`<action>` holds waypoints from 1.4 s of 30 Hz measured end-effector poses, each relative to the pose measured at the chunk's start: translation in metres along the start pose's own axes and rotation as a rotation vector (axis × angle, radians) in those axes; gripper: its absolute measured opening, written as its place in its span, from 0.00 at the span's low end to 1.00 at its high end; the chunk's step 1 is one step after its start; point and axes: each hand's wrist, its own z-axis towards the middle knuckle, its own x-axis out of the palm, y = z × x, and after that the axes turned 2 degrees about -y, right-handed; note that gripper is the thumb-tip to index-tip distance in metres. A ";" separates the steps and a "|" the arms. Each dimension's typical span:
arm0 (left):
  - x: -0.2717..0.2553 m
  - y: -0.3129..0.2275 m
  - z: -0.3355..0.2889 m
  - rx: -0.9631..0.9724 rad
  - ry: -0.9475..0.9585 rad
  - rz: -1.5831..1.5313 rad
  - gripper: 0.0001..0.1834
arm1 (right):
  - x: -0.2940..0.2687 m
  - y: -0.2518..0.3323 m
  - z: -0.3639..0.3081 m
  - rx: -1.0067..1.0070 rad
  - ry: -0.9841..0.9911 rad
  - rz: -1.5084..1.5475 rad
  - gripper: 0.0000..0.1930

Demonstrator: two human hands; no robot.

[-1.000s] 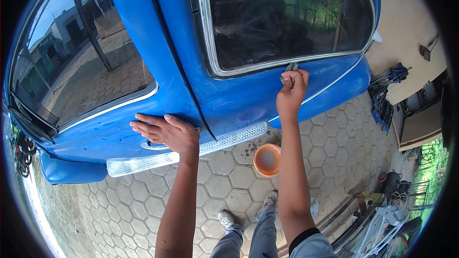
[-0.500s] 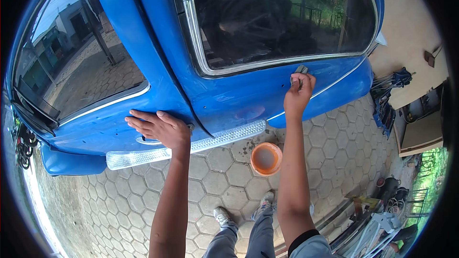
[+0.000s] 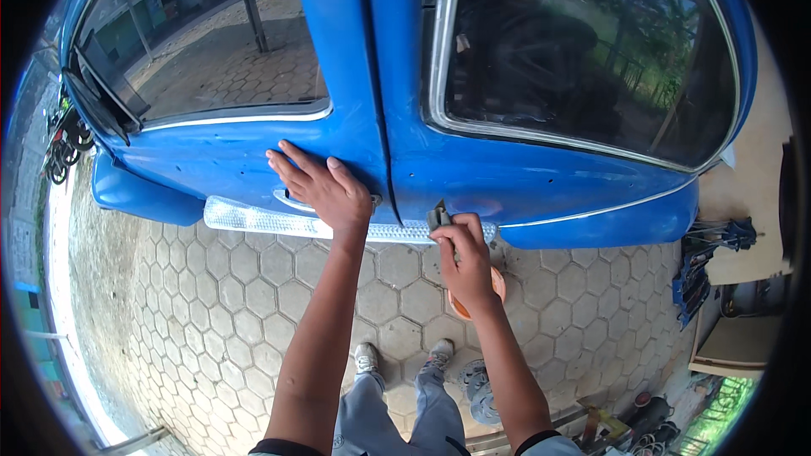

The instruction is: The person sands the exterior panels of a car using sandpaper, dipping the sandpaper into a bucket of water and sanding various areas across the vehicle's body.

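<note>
A small grey pad [image 3: 439,218], seemingly folded, is in the right hand [image 3: 466,247], pinched between the thumb and curled fingers in front of the lower edge of the blue car [image 3: 507,177]; whether it touches the paint cannot be told. The left hand [image 3: 331,190] grips nothing: its fingers are stretched out, spread a little, and laid on the car's door, with the palm partly over the silver door handle [image 3: 291,201]. Below both hands runs a silver textured running board [image 3: 270,219]. Above them are a front window [image 3: 220,51], reflecting a street, and a dark rear window [image 3: 591,59] with a bright metal trim. An orange bowl [image 3: 500,285] sits on the hexagonal paving [image 3: 211,312], partly hidden by the right hand and forearm. The person's shoes [image 3: 366,358] stand on the same paving, and motorcycles [image 3: 63,143] are parked far to the left.
</note>
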 end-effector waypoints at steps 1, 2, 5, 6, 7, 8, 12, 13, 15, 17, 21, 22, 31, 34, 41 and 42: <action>-0.002 0.001 0.001 0.003 0.000 -0.006 0.40 | -0.006 0.009 0.001 0.009 0.007 -0.012 0.08; -0.001 0.001 0.000 0.017 -0.006 -0.013 0.39 | -0.012 0.015 0.005 0.002 0.012 -0.015 0.08; -0.003 0.011 0.001 0.013 -0.009 -0.040 0.39 | 0.000 0.030 0.019 -0.021 0.031 -0.005 0.10; -0.006 0.015 0.002 -0.018 0.003 -0.079 0.39 | 0.009 0.035 0.025 -0.076 0.012 -0.019 0.10; -0.009 0.020 0.003 -0.005 -0.034 -0.126 0.37 | 0.019 0.039 0.030 -0.129 -0.008 -0.031 0.10; -0.014 0.026 0.004 0.015 -0.011 -0.151 0.34 | 0.027 0.039 0.036 -0.150 -0.025 -0.024 0.10; -0.047 0.079 0.031 0.085 0.156 -0.347 0.22 | 0.068 0.042 0.073 -0.204 -0.175 -0.070 0.10; -0.053 0.096 0.046 0.026 0.129 -0.347 0.22 | 0.081 0.037 0.080 -0.202 -0.224 -0.110 0.10; -0.063 0.141 0.087 -0.016 0.047 -0.224 0.22 | 0.108 0.039 0.081 -0.199 -0.278 -0.140 0.10; -0.068 0.175 0.133 -0.033 -0.001 -0.161 0.25 | 0.132 0.048 0.077 -0.134 -0.471 -0.249 0.10; -0.071 0.213 0.201 0.059 -0.116 -0.087 0.27 | 0.194 0.070 0.079 -0.082 -0.428 -0.187 0.09; -0.065 0.225 0.207 0.021 -0.133 -0.073 0.28 | 0.219 0.074 0.082 -0.106 -0.431 -0.142 0.09; -0.034 0.284 0.221 -0.047 -0.220 0.084 0.32 | 0.219 0.073 0.086 -0.206 -0.464 -0.149 0.09; -0.032 0.267 0.223 -0.084 -0.261 -0.003 0.34 | 0.163 0.061 0.089 -0.164 -0.649 -0.310 0.10; -0.025 0.271 0.214 -0.085 -0.248 -0.009 0.35 | 0.265 0.084 0.092 -0.191 -0.538 -0.182 0.11; -0.026 0.269 0.215 -0.096 -0.249 -0.004 0.35 | 0.263 0.084 0.093 -0.216 -0.481 -0.218 0.11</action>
